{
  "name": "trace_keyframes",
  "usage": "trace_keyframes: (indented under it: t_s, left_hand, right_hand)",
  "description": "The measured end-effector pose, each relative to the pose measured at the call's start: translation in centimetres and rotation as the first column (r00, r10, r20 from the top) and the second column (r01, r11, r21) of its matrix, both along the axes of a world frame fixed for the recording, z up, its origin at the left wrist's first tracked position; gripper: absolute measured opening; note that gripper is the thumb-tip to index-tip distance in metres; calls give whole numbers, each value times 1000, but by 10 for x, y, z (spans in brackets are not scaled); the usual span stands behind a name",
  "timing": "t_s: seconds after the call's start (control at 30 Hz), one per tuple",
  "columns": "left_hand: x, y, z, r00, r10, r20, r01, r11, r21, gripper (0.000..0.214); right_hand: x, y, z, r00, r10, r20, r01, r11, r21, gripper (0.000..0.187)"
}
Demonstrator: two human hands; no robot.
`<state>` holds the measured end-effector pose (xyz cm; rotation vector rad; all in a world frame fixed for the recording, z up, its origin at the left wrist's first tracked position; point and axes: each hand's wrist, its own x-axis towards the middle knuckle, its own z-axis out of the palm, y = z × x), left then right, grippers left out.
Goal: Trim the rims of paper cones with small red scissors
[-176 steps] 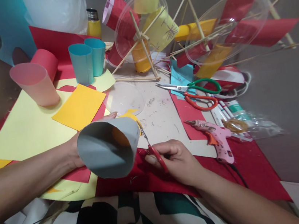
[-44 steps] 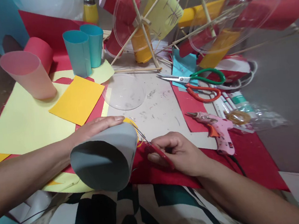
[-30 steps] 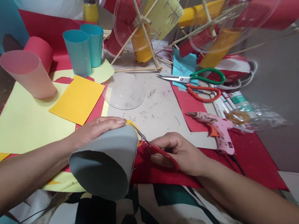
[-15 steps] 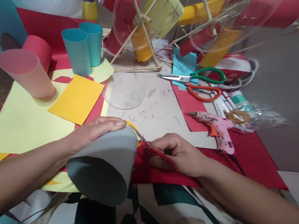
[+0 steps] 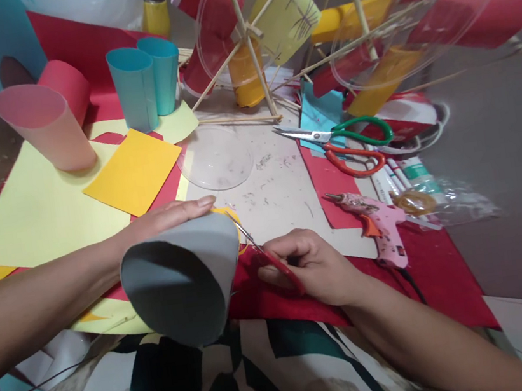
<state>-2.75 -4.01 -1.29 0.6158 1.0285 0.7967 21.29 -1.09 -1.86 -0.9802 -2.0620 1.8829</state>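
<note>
My left hand (image 5: 172,218) lies along the upper side of a grey paper cup (image 5: 207,244), gripping it on its side with the dark open mouth toward me. At the cup's far end, yellow paper (image 5: 228,213) sticks out past the edge, with a thin curl hanging beside it. My right hand (image 5: 318,266) is closed around the red handles of a pair of scissors (image 5: 280,267). Their blades reach the yellow paper at the cup's far end. The fingertips under the cup are hidden.
Beyond my hands are a clear plastic disc (image 5: 218,162), a yellow paper square (image 5: 135,172) and green-and-orange-handled scissors (image 5: 330,135). A pink glue gun (image 5: 383,224) lies right. Teal cups (image 5: 135,93) and a pale pink cup (image 5: 45,131) stand left; a stick frame (image 5: 245,37) rises behind.
The grey cup has turned slightly in my left hand, its mouth shifting a little right and up. The scissors have moved slightly along the yellow paper.
</note>
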Motion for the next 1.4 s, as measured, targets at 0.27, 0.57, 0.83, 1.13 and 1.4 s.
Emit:
trace_keyframes:
  t_s: [0.27, 0.57, 0.83, 1.13, 1.4]
  left_hand:
    - [-5, 4, -17, 969, -20, 248, 73, 976, -203, 30]
    - [0, 1, -8, 990, 62, 126, -51, 995, -88, 23]
    - [3, -1, -6, 919, -16, 394, 130, 956, -264, 36]
    - [2, -4, -11, 920, 17, 392, 42, 989, -143, 18]
    - [2, -3, 3, 999, -33, -7, 33, 999, -6, 27]
  right_hand:
    - [-1, -3, -2, 997, -81, 12, 81, 997, 10, 55]
    - [-2, -4, -2, 996, -84, 23, 83, 995, 52, 53]
    - [-6, -6, -4, 994, -102, -29, 106, 976, 193, 54]
    - [-5, -6, -5, 997, -72, -38, 78, 975, 209, 52]
    - [-5, -5, -1, 997, -53, 59, 54, 998, -14, 52]
